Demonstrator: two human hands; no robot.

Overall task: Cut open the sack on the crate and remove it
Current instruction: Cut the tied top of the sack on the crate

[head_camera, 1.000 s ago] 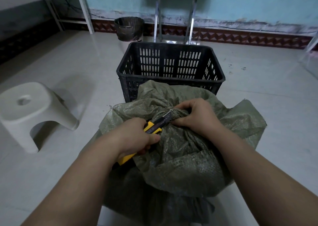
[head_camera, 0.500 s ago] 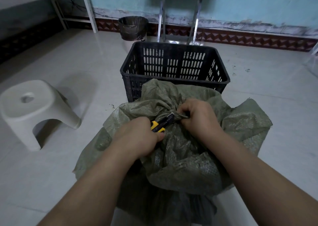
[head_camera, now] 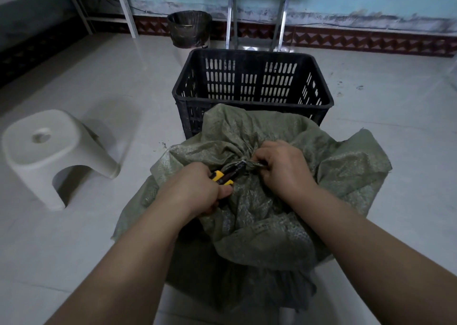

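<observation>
— What is seen around?
— A pale tiled floor [head_camera: 103, 82], a stool [head_camera: 47, 149], an empty crate [head_camera: 252, 77] and a bin [head_camera: 189, 29] are seen.
— And the sack [head_camera: 259, 216]?
— It is draped just before the crate; its knot is pinched by the right hand [head_camera: 282, 166], a cutter [head_camera: 226, 176] clenched in the left hand [head_camera: 195, 188].

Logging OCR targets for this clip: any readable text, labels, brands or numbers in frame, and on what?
None readable.
Yellow-and-black cutter in the left hand: a faint pale mark near the blade, too blurred to read.
Green woven sack, black crate, white stool: no print visible.
</observation>
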